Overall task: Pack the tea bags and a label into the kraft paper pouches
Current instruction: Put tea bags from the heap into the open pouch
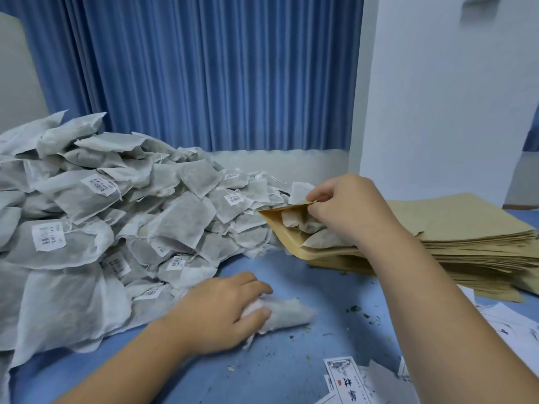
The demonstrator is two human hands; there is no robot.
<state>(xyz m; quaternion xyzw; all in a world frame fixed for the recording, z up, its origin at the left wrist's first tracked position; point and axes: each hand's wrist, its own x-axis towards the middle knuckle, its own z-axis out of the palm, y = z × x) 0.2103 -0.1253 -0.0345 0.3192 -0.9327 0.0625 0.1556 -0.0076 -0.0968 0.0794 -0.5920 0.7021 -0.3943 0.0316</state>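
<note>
Filling step: the right hand (345, 212) pinches the pouch (278, 227) mouth open atop the pouch stack (472, 231), bags inside. The left hand (221, 312) grips 1 tea bag (288, 314) on the bench (320, 287); next it should slide into that mouth.

Bare left hand (221, 313), right hand (347, 209)

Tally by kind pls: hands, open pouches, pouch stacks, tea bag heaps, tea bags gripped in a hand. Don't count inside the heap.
Hands: 2 (left hand, right hand)
Open pouch: 1, rim pinched by the right hand
Pouch stack: 1
Tea bag heap: 1
Tea bag gripped by the left hand: 1, blurred
Total: 6
</note>
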